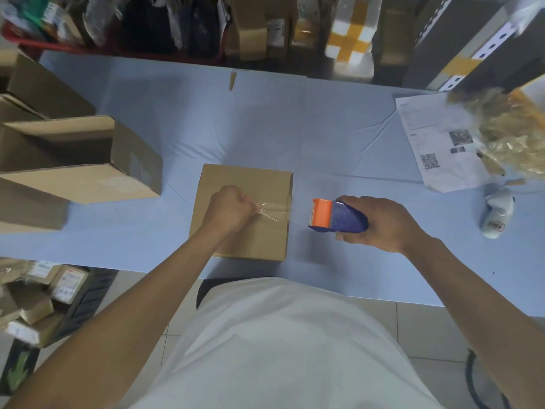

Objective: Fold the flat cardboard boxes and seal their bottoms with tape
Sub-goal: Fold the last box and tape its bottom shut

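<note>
1. Box (pixel 244 211) sits upside-down in front of you near the close edge of the table (pixel 324 128), its bottom flaps turned up so the seam faces you and can take tape.
2. Your left hand (pixel 228 209) is curled into a fist on top of the box, pinching the loose end of the clear tape (pixel 272 210); it seems to be anchoring that end while its weight keeps the flaps flat.
3. Your right hand (pixel 380 224) is wrapped around the blue tape dispenser (pixel 339 216), held just off the right side of the box with its orange end facing the box, probably so the strip runs across the seam and over the edge.
4. Finished boxes (pixel 79 160) stand well apart at the left, likely parked clear of your working space.
5. The tape is see-through: only glare and wrinkles near your fist show it, and whether it reaches the dispenser can't be made out.
6. The seam itself is mostly under your fist, so you can't judge how well the flaps meet.
7. The roll inside the dispenser is hidden by your fingers.
8. The printed sheet (pixel 439 143) at the right is partly covered by a blurred crinkly bundle (pixel 507 125).
</note>
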Demonstrator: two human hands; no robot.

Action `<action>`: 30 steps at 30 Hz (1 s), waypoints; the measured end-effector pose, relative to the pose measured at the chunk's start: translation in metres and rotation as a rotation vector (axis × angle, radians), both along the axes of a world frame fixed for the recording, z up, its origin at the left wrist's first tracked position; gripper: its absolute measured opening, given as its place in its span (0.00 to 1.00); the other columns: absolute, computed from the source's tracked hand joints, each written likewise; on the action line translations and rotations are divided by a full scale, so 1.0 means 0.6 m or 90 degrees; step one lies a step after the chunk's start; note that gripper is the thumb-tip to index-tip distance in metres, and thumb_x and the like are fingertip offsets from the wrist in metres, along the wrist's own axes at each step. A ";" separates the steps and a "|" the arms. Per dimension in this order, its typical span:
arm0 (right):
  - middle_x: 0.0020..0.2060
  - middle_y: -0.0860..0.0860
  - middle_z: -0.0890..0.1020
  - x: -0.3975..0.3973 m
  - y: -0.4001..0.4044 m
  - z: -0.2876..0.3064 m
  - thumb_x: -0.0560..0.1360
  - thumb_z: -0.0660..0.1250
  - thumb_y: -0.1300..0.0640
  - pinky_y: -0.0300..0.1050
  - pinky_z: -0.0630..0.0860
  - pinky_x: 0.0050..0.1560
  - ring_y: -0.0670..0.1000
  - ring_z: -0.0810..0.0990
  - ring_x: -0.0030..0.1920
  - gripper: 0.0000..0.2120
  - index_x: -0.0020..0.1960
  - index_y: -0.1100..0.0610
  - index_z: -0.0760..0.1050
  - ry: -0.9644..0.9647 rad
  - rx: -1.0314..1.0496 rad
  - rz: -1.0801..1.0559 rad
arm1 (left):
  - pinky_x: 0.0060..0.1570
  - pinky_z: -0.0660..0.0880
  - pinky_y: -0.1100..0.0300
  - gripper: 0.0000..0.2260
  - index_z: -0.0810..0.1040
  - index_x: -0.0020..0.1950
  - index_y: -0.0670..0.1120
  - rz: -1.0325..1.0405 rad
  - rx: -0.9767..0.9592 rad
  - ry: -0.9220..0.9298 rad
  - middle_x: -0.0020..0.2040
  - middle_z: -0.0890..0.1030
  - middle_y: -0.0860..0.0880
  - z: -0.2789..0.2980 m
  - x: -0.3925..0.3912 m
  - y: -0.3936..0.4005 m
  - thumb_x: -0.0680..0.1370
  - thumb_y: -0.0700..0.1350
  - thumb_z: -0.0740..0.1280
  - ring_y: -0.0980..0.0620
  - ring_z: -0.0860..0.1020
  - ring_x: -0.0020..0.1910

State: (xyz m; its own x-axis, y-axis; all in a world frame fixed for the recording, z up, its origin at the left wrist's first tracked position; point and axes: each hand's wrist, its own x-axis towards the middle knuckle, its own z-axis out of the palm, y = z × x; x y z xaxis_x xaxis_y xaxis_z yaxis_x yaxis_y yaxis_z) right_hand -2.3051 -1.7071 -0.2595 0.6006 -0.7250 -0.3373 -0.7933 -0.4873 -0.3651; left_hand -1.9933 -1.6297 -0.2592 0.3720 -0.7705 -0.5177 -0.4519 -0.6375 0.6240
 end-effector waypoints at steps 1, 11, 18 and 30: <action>0.48 0.40 0.80 0.002 0.000 0.000 0.65 0.69 0.31 0.46 0.76 0.45 0.47 0.78 0.46 0.31 0.65 0.34 0.64 0.002 -0.001 0.002 | 0.40 0.76 0.53 0.11 0.76 0.39 0.40 0.000 -0.003 -0.001 0.39 0.81 0.43 -0.001 0.000 0.001 0.73 0.45 0.73 0.47 0.77 0.36; 0.47 0.42 0.80 0.004 -0.023 0.005 0.65 0.69 0.31 0.46 0.76 0.45 0.49 0.78 0.45 0.31 0.65 0.36 0.65 0.007 -0.027 0.000 | 0.37 0.72 0.58 0.10 0.76 0.37 0.42 0.000 -0.048 -0.026 0.38 0.80 0.48 0.004 -0.006 -0.010 0.74 0.46 0.72 0.50 0.77 0.37; 0.45 0.41 0.78 0.015 -0.037 -0.006 0.65 0.70 0.33 0.43 0.72 0.41 0.49 0.78 0.45 0.30 0.64 0.35 0.65 0.027 -0.004 -0.006 | 0.41 0.76 0.53 0.10 0.76 0.41 0.42 -0.053 -0.017 -0.143 0.42 0.81 0.47 -0.003 -0.013 -0.029 0.75 0.49 0.70 0.44 0.78 0.43; 0.41 0.45 0.75 0.070 -0.042 0.001 0.68 0.70 0.36 0.43 0.70 0.38 0.51 0.75 0.41 0.25 0.61 0.42 0.68 0.111 -0.019 0.076 | 0.36 0.66 0.55 0.16 0.67 0.39 0.51 -0.278 -0.040 0.018 0.40 0.72 0.54 0.002 -0.036 -0.040 0.74 0.63 0.61 0.55 0.70 0.36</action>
State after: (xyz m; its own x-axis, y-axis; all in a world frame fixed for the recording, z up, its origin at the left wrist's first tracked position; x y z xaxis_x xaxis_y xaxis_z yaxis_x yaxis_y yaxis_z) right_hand -2.2633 -1.7321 -0.2588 0.6170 -0.6635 -0.4233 -0.7793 -0.5901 -0.2109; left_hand -2.0151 -1.6536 -0.2578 -0.0082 -0.8823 -0.4706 -0.6529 -0.3517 0.6709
